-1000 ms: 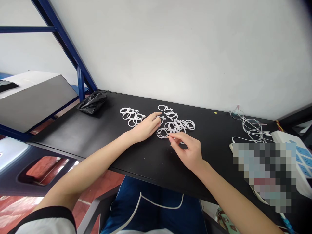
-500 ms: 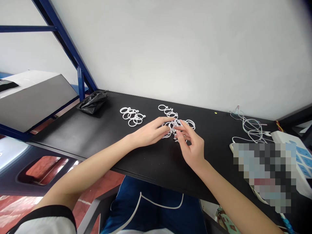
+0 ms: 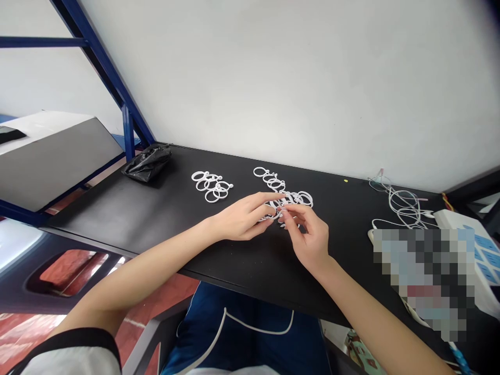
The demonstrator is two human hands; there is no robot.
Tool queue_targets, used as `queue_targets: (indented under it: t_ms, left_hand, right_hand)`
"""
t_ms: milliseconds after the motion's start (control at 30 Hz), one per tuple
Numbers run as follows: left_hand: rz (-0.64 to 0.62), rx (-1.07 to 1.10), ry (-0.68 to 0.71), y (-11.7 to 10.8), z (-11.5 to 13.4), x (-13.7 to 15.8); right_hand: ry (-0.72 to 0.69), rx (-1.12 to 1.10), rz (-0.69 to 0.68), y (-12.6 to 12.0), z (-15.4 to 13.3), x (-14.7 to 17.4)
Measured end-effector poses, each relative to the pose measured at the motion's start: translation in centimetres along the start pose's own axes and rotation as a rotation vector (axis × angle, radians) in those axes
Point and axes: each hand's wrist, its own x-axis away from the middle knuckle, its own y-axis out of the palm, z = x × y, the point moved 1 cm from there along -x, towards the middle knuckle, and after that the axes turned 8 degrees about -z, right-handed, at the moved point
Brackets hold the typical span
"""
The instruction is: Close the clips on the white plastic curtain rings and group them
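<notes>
White plastic curtain rings with small eyelets lie in a loose pile [image 3: 307,195] on the black table. Over the pile's near left side is my left hand [image 3: 242,217], its index finger reaching across the rings and its other fingers curled in on a curtain ring [image 3: 267,218]. Facing it from the right, my right hand [image 3: 309,229] pinches thumb and index finger together at the same ring's eyelet. The fingertips partly hide this spot. To the left, apart from the pile, several more rings [image 3: 231,186] lie overlapping.
A crumpled black plastic bag [image 3: 147,164] lies at the table's far left. On the right are tangled white cables [image 3: 404,203], a white power strip [image 3: 453,221] and a blurred-out object [image 3: 424,281]. A pale wall [image 3: 281,88] rises behind the table [image 3: 242,271].
My right thumb and index finger have closed into a pinch. My left hand has shifted slightly down, its index finger stretching further right over the pile. The separate group of rings has stayed put.
</notes>
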Motion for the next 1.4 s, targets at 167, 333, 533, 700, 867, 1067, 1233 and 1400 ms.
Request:
queue_targets:
  t_ms: [167, 333, 533, 700, 867, 1067, 1233, 1400]
  left_hand:
    - [0.122, -0.007, -0.010, 0.2, -0.8, 0.0]
    - [0.092, -0.022, -0.057, 0.3, -1.1, 0.1]
    - [0.022, 0.095, -0.146, 0.3, -1.0, 0.3]
    - [0.077, 0.079, -0.154, 0.4, -1.2, 0.4]
    - [0.121, 0.042, -0.123, 0.5, -1.2, 0.3]
    - [0.162, -0.006, -0.084, 0.3, -1.0, 0.2]
    - [0.137, 0.058, -0.142, 0.3, -1.0, 0.3]
    - [0.091, 0.121, -0.182, 0.5, -1.1, 0.4]
  right_hand:
    - [-0.093, 0.015, -0.028, 0.3, -0.3, 0.2]
    - [-0.137, 0.007, -0.015, 0.2, -0.3, 0.2]
    - [-0.132, 0.006, -0.020, 0.2, -0.2, 0.2]
    - [-0.156, 0.015, -0.047, 0.1, -0.1, 0.1]
    - [-0.215, 0.039, -0.026, 0.1, -0.2, 0.1]
    - [-0.230, 0.030, -0.002, 0.1, -0.3, 0.1]
    - [-0.202, 0.029, -0.009, 0.1, -0.2, 0.2]
    - [-0.204, 0.035, -0.009, 0.2, -0.1, 0.2]
